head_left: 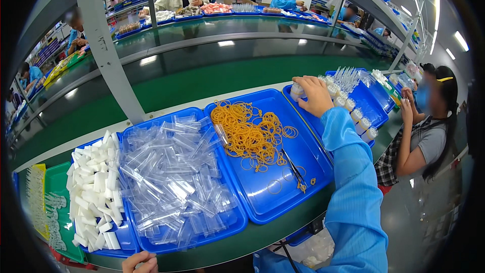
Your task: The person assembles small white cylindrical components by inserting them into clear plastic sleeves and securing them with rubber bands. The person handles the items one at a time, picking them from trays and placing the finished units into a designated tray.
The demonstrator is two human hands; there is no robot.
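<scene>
My right hand (pixel 316 96) reaches to the far right tray, its fingers curled round a small pale, clear-sided bundle (pixel 297 91) at the tray's far left corner. More short bundles with whitish tops (pixel 365 124) stand in that blue tray (pixel 323 139), partly behind my wrist. At the lower edge, my left hand (pixel 140 263) shows only in part, fingers curled in; what they hold, if anything, is hidden. It is nearest to a blue tray heaped with clear plastic sleeves (pixel 177 172). Yellow-brown rubber bands (pixel 247 131) and dark tweezers (pixel 294 168) lie in the middle blue tray (pixel 252 192).
White foam-like pieces (pixel 96 192) fill a tray at the left, beside a green tray (pixel 58 182) with clear small parts. Clear pointed parts (pixel 346 78) stand at the far right. A grey upright post (pixel 108 45) rises behind the trays. A co-worker (pixel 424 126) sits at the right.
</scene>
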